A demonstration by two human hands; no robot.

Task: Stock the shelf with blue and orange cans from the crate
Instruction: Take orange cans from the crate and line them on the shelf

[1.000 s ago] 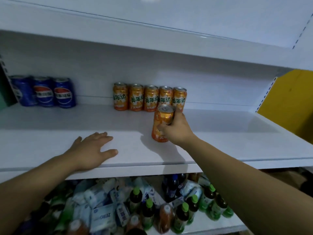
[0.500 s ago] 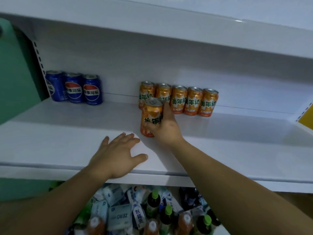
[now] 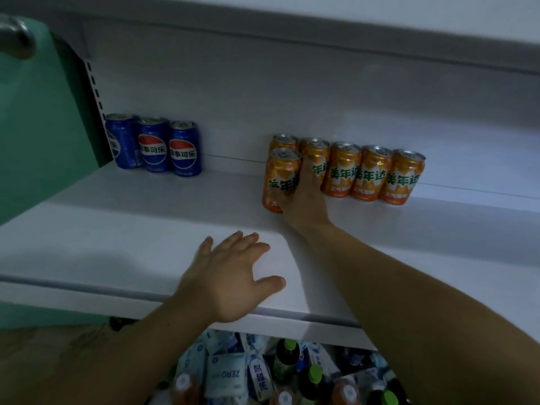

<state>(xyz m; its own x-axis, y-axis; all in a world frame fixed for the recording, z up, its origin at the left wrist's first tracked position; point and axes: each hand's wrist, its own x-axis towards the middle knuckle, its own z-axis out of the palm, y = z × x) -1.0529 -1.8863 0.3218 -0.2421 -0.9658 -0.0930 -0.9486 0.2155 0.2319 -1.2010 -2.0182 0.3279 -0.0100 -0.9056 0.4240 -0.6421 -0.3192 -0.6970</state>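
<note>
My right hand (image 3: 304,197) grips an orange can (image 3: 280,176) that stands upright on the white shelf (image 3: 146,229), just in front of the leftmost can of a row of orange cans (image 3: 371,173) along the back wall. Three blue cans (image 3: 155,144) stand at the shelf's back left. Flat on the shelf's front edge lies my left hand (image 3: 230,276), fingers spread, holding nothing. No crate is in view.
A green panel (image 3: 38,127) rises at the left end of the shelf. The shelf above (image 3: 321,36) overhangs the cans. Below the front edge, a lower shelf holds green-capped bottles (image 3: 287,361) and white-blue packs (image 3: 225,372).
My right hand has carried the orange can left and back across the shelf until it stands before the row's left end. The view has shifted left. My left hand has stayed on the front edge.
</note>
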